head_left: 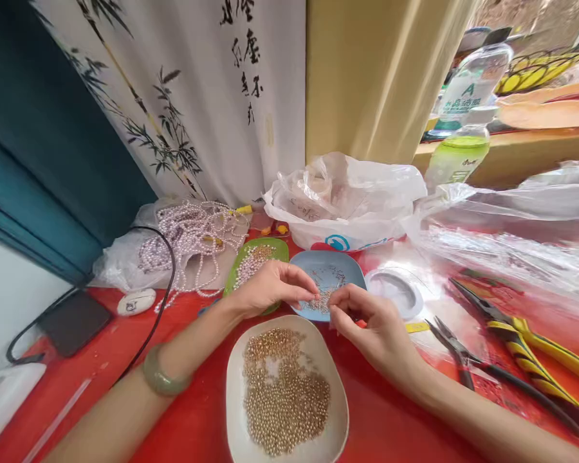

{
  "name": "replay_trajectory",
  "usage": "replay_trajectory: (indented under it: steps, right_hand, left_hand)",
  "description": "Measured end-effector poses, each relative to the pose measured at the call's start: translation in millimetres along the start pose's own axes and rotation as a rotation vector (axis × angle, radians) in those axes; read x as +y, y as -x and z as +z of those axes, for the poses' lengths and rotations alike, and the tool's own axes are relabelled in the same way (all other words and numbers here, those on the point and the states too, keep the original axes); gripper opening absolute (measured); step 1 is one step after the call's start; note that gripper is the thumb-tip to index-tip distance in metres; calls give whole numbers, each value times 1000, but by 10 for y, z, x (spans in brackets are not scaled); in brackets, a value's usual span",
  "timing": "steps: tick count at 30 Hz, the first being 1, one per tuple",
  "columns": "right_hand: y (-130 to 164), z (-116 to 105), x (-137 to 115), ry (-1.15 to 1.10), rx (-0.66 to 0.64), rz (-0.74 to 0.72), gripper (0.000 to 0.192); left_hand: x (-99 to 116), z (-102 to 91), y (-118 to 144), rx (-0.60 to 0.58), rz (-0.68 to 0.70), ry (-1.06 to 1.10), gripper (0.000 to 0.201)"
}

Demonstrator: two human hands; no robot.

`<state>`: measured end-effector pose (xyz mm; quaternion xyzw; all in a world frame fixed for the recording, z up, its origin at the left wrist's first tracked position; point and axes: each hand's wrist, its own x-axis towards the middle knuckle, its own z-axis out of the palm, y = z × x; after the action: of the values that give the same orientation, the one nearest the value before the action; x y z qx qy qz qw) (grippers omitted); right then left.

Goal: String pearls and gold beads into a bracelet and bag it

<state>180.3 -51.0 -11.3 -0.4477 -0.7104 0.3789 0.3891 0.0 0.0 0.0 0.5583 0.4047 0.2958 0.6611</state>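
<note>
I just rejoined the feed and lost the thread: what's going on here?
A person has the left hand and right hand over a blue plate with small pieces in it, fingertips close to each other; anything they hold is too small to make out. Nearer the person, a white tray holds gold beads. A green plate of beads sits past the left hand, and yellow-and-black pliers lie to the right.

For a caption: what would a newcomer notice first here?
Probably the cream tray of gold beads, bottom centre. Just beyond it, the left hand and right hand nearly meet over a blue tray. Pale bead strands lie heaped at left; yellow-and-black pliers at far right.
</note>
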Motion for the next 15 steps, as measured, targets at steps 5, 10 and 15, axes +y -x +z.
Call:
replay_trajectory:
  steps: [5, 10, 15]
  right_hand:
    - [-23, 11, -20, 6, 16, 20, 11]
    - [-33, 14, -19, 8, 33, 35, 11]
    - [-34, 14, -8, 30, 56, 20, 12]
  left_hand:
    - [-20, 33, 4, 27, 0, 9, 9]
    - [-17, 39, 16, 37, -10, 15, 9]
    - [-12, 53, 25, 37, -20, 9, 11]
